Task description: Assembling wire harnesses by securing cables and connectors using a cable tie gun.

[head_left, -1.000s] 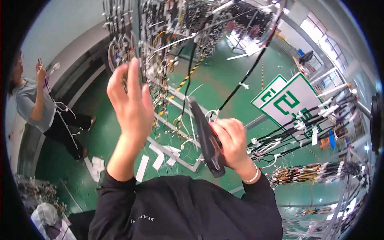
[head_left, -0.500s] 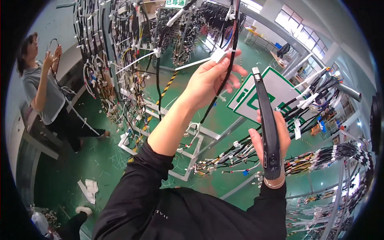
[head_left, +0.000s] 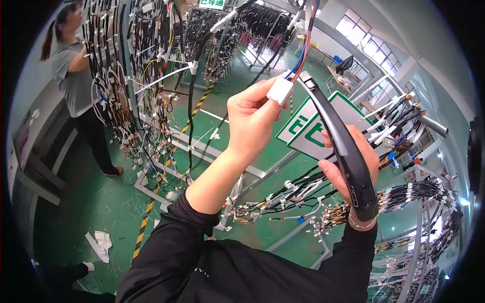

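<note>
A white plastic connector (head_left: 280,91) is pinched between the thumb and fingers of my left hand (head_left: 251,123). Blue, brown and other thin wires (head_left: 300,61) run up from it towards the top edge. In my right hand (head_left: 362,155) is a long black tool that looks like a cable tie gun (head_left: 342,146). Its narrow nose, silver at the tip, points up and left and lies close to the wires just right of the connector. The fingers wrap under the tool's body and are partly hidden by it.
Dense wire harnesses (head_left: 113,86) hang at the left, where a person (head_left: 73,70) in grey stands. White signs with green borders (head_left: 323,134) stand behind my right hand. More harness bundles (head_left: 419,197) lie on metal frames at the right. Scraps litter the green floor (head_left: 121,217).
My left hand, its fingers spread by a black cable before, now grips the white connector. The tool's nose has moved up and left towards the wires. The person at left is nearer the harnesses.
</note>
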The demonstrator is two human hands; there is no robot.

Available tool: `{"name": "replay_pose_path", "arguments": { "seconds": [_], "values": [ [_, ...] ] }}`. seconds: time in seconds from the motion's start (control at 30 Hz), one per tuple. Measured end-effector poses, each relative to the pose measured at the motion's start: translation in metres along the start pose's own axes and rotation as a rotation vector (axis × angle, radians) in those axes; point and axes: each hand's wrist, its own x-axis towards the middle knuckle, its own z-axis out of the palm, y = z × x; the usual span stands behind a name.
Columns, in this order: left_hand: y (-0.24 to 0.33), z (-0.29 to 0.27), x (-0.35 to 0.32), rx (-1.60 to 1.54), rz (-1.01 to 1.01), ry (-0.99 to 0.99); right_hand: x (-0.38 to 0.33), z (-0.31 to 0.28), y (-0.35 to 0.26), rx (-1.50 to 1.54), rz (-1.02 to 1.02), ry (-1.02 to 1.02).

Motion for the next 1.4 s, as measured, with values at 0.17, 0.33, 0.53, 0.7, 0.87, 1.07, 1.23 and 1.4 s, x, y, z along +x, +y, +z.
{"name": "replay_pose_path", "arguments": {
  "seconds": [0.17, 0.33, 0.53, 0.7, 0.87, 1.07, 1.23, 1.4],
  "values": [
    [0.014, -0.009, 0.001, 0.131, 0.149, -0.045, 0.011, -0.01, -0.006, -0.081, -0.156, -0.051],
    [0.03, -0.018, 0.003, 0.275, 0.095, -0.099, 0.016, -0.011, -0.001, -0.077, -0.123, -0.107],
    [0.043, -0.032, 0.022, 0.306, -0.146, -0.243, 0.009, 0.014, 0.009, -0.152, -0.217, 0.064],
    [0.031, -0.063, 0.005, 0.568, 0.021, -0.227, -0.019, 0.041, 0.02, -0.257, -0.221, 0.158],
    [-0.016, -0.096, -0.058, 1.101, 0.316, 0.183, -0.056, 0.069, 0.022, -0.299, -0.256, -0.031],
    [0.038, -0.096, -0.085, 1.029, 0.249, 0.211, -0.066, 0.12, 0.053, 0.102, -0.047, -0.138],
    [0.096, -0.094, -0.088, 1.078, 0.099, 0.018, -0.046, 0.152, 0.052, 0.375, -0.142, 0.037],
    [0.144, -0.096, -0.076, 0.431, -0.456, -0.132, -0.016, 0.151, 0.038, 0.557, -0.376, -0.017]
  ]
}}
